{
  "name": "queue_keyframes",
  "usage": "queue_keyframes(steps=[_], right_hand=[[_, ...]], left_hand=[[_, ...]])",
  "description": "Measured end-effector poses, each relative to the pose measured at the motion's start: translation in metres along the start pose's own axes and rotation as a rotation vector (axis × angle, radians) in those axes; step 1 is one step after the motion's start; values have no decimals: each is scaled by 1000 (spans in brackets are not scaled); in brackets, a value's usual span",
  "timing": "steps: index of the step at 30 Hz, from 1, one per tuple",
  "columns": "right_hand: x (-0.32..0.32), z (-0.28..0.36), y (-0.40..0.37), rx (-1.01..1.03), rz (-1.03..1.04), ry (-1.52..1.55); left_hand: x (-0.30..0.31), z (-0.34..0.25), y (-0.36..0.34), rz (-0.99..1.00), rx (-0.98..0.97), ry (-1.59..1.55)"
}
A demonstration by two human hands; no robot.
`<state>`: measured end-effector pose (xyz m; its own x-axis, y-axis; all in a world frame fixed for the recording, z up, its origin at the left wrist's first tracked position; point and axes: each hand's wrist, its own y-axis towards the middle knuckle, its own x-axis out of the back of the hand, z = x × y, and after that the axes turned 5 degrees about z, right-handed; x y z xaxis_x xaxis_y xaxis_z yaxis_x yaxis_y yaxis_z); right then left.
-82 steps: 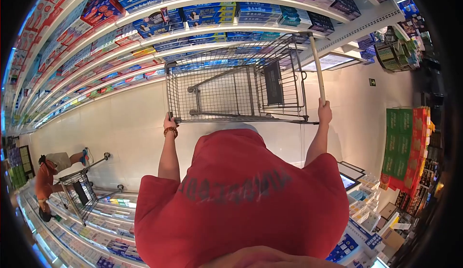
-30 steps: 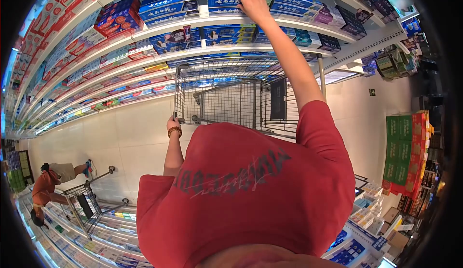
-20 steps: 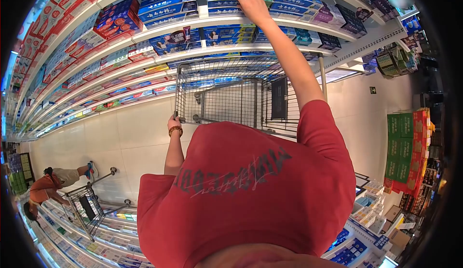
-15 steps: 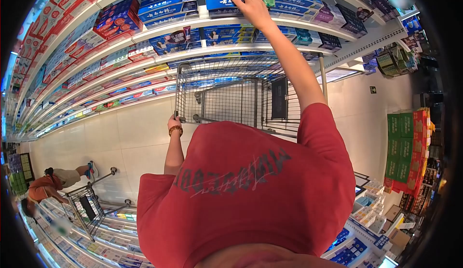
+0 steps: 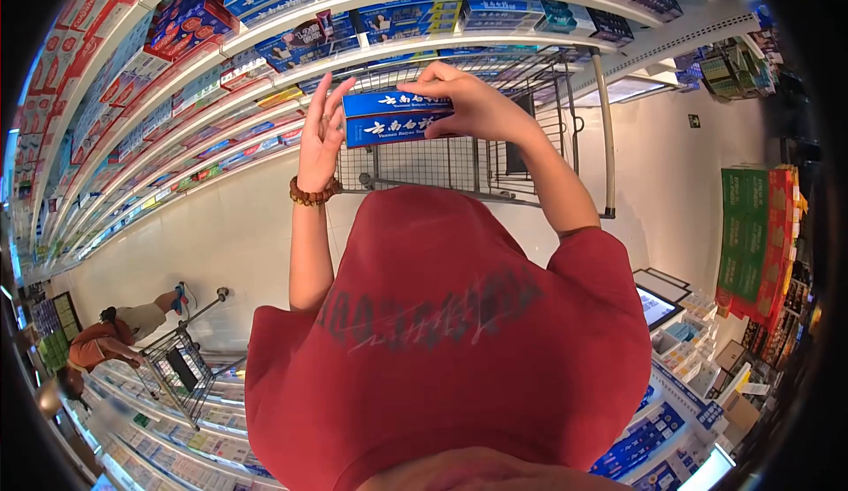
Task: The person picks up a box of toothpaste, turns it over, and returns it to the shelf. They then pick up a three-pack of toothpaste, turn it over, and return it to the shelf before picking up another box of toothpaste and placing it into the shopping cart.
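Two blue toothpaste boxes (image 5: 382, 131), one stacked against the other, are gripped at their right end by my right hand (image 5: 481, 109), thumb below and fingers above. Beside their left end, my left hand (image 5: 318, 142) is raised with its fingers stretched out, a beaded bracelet on its wrist. Below both hands is the wire shopping cart (image 5: 424, 166), partly covered by the boxes and my right arm.
Shelves (image 5: 389, 54) packed with toothpaste boxes curve along the front and left. Another person (image 5: 115, 336) stands at lower left with a second cart (image 5: 181, 369). Green and red cartons (image 5: 751, 235) are stacked at right.
My right hand has come down from the upper shelf, bringing two toothpaste boxes over the cart. My left hand has left the cart's edge and risen beside the boxes.
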<state>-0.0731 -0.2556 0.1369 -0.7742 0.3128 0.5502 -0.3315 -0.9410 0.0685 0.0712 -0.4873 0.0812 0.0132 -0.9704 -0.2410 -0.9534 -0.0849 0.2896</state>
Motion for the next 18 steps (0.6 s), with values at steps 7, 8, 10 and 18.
queue_keyframes(steps=[7,8,10,18], right_hand=[[2,18,-27,25,-35,-10],[1,18,-30,31,-21,-15],[1,23,-35,51,13,-29],[30,33,-94,-43,-396,-149]], left_hand=[[-23,-34,-6,22,99,42],[-28,-39,-8,31,95,75],[-39,-49,-7,60,42,95],[-17,-8,-24,-229,365,-382]])
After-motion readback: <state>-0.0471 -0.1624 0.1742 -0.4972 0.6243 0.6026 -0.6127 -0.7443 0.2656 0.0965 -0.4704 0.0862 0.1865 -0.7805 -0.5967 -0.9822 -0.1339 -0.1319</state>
